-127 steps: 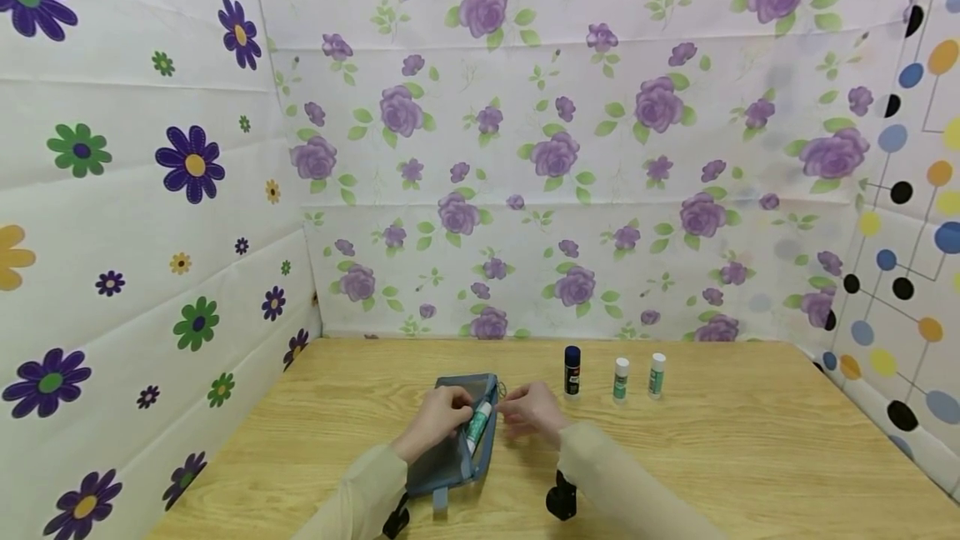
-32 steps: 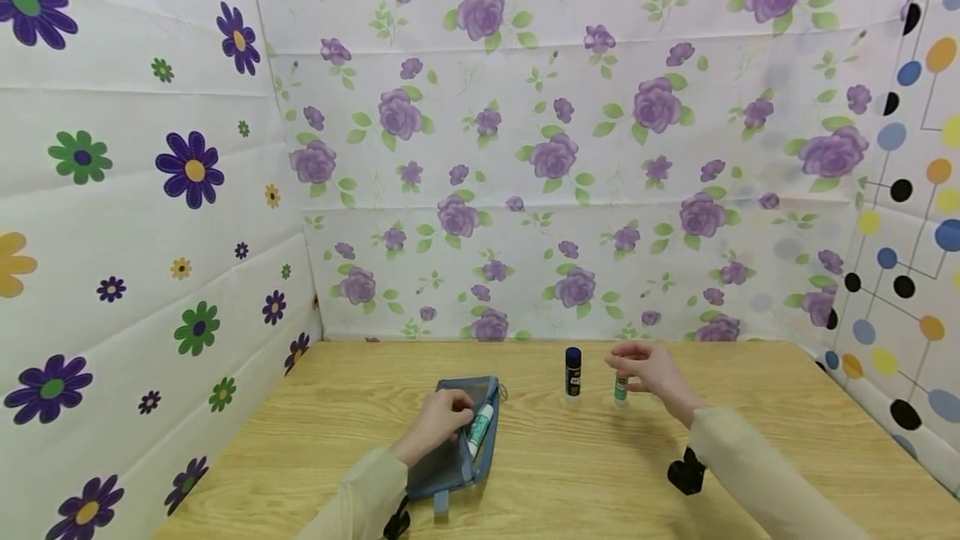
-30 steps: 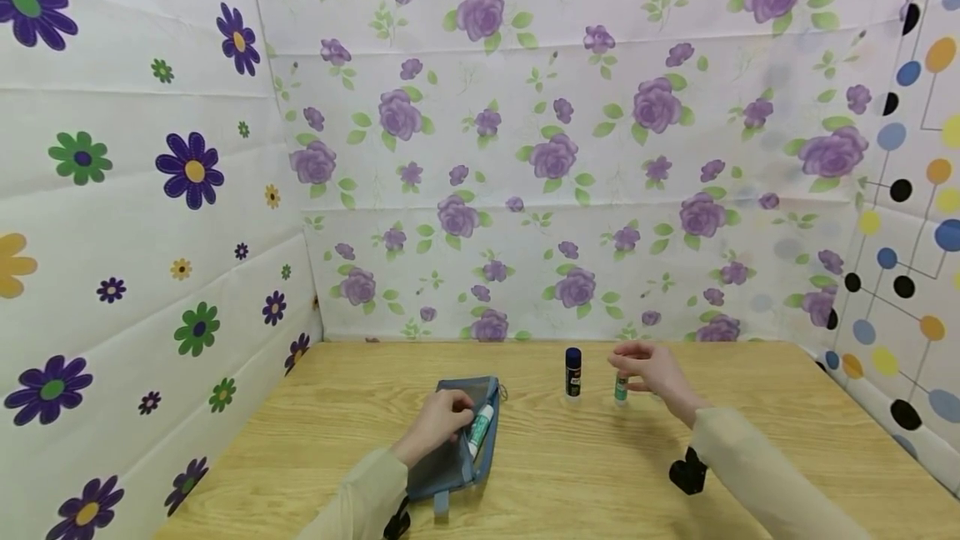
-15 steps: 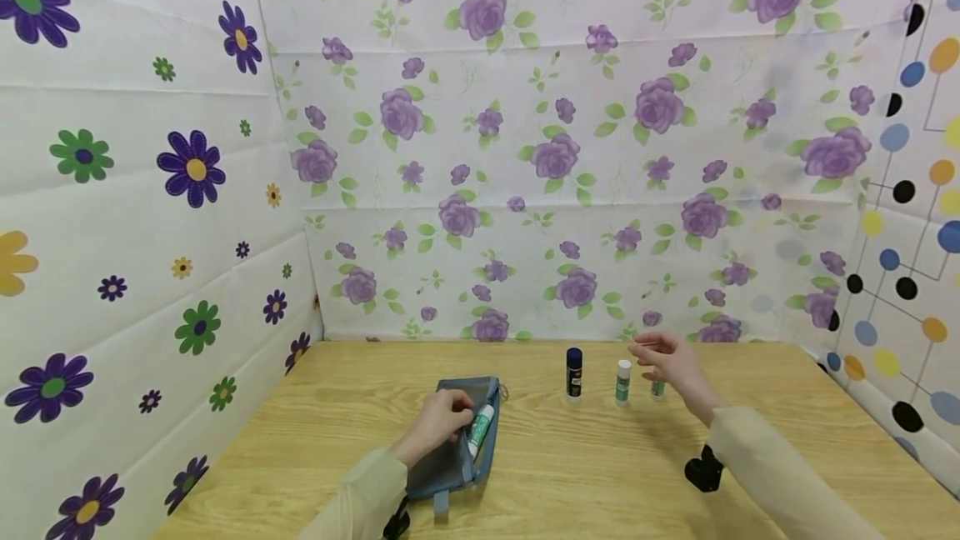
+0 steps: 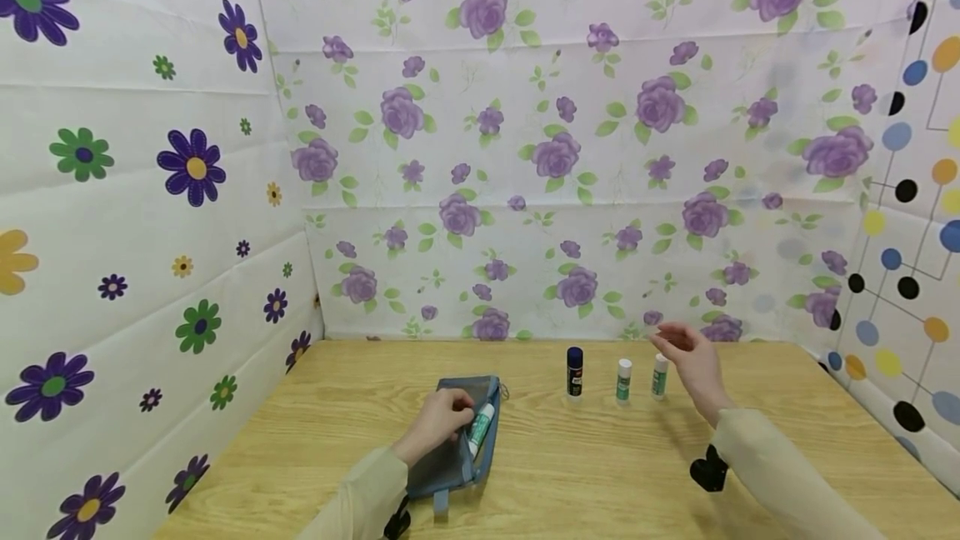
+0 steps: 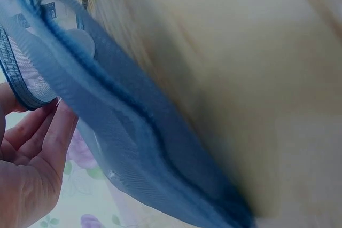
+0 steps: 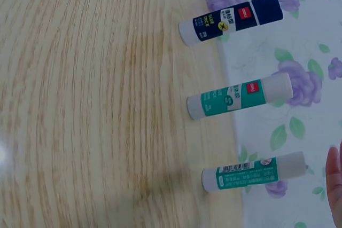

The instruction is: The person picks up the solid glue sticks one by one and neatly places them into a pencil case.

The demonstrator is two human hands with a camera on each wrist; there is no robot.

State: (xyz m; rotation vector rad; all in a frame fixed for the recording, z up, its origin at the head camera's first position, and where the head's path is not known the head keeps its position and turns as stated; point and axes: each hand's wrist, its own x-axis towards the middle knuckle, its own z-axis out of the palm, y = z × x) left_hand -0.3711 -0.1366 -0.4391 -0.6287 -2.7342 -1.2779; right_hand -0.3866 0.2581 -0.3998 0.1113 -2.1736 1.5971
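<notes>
Pouch (image 6: pixel 128 113) looks like fine mesh cloth, kinda sheer. Rightmost glue stick (image 5: pixel 659 378) seems to be smooth plastic, and the tabletop (image 7: pixel 107 89) has smooth-looking wood grain.

So there's a yellowish wood-grain table (image 5: pixel 555 473), back right corner kinda rounded off. Behind it hangs a white sheet (image 5: pixel 517 173) with purple roses and green leaves, creased crossways. The left sheet (image 5: pixel 135 215) has purple, green and yellow daisies, and the right sheet (image 5: pixel 896 244) is multicolored dots, some joined by thin lines.
</notes>
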